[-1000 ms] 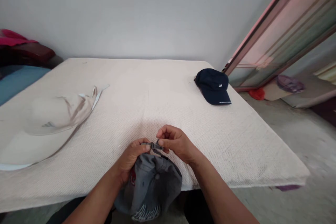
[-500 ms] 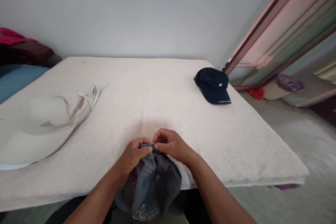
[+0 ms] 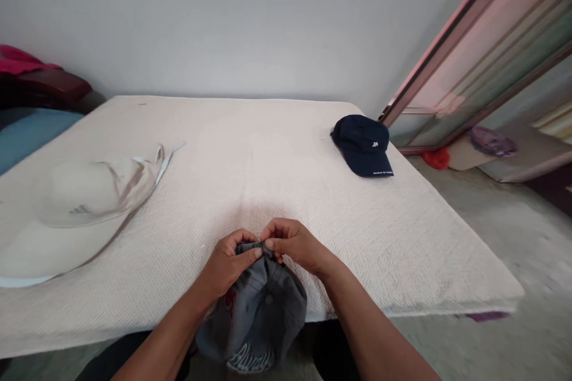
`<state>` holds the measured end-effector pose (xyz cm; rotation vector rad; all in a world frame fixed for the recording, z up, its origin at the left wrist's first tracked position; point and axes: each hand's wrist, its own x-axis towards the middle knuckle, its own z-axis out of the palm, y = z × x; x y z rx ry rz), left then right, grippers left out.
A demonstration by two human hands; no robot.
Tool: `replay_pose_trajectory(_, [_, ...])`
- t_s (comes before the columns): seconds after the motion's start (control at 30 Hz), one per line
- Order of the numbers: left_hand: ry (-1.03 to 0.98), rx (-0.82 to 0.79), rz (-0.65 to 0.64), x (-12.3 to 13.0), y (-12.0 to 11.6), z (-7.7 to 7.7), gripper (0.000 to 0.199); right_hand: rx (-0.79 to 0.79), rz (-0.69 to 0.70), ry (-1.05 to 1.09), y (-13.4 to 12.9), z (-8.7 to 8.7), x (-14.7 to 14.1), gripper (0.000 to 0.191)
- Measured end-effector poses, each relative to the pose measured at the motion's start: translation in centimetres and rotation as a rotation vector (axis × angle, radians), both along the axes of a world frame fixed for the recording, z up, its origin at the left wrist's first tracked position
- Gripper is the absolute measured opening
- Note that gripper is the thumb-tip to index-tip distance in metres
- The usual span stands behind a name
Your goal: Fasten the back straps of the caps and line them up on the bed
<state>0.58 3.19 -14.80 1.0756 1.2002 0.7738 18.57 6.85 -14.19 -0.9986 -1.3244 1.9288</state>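
While its crown hangs at the near edge of the table (image 3: 286, 172), a grey cap (image 3: 268, 309) with pale lettering is held at its strap by both hands. The left hand (image 3: 230, 262) pinches one side of the strap, and the right hand (image 3: 295, 245) pinches beside it, fingertips close together and partly hiding the strap. Farther left lies a wide-brimmed cream hat (image 3: 84, 208); a navy cap (image 3: 363, 146) rests toward the far right corner. Nothing lies between these and the hands. Beyond stands a grey wall (image 3: 223, 24). No container shows clearly.
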Motion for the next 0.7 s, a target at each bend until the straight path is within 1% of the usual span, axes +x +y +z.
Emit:
replay_pose_trajectory(0.13, [-0.006,0.042,0.058,0.09,-0.13,0.06,0.020,0.015,0.009,0.012,0.06,-0.33,-0.17,0.009])
replay_pose_trajectory(0.23, [-0.011,0.059,0.041,0.05,-0.16,0.14,0.018,0.038,0.023,0.015,0.09,-0.53,-0.27,0.010])
replay_pose_trajectory(0.43, [0.091,0.137,-0.003,-0.14,-0.08,0.39,0.013,0.057,0.043,0.042,0.02,-0.42,-0.33,0.015])
replay_pose_trajectory(0.57, [0.095,0.089,-0.005,-0.11,-0.07,0.55,0.016,0.060,0.033,0.046,-0.09,-0.33,-0.33,0.016])
replay_pose_trajectory(0.7, [0.048,-0.016,0.015,-0.13,-0.11,0.51,0.021,0.045,0.038,0.031,-0.18,-0.37,-0.45,0.016])
